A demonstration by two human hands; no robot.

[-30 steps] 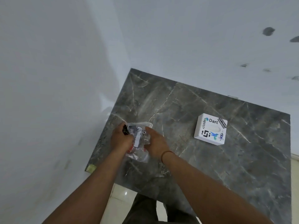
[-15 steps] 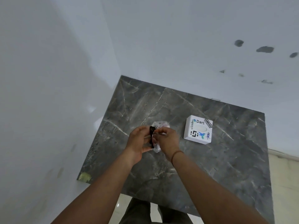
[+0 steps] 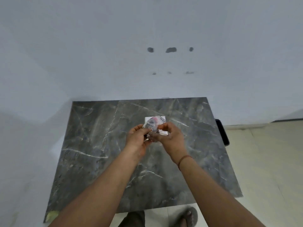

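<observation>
Since the earlier frame, we had carried the clear plastic pouch from beside the white box to directly in front of it, so that the pouch and both grips hid most of the box. Our left grip clasped the pouch's lower left part with curled fingers. Our right grip pinched its right edge between thumb and forefinger. We held the pouch above the dark marble worktop, near its middle. Dark contents showed inside, too blurred to identify. A black object sat at the worktop's right edge.
</observation>
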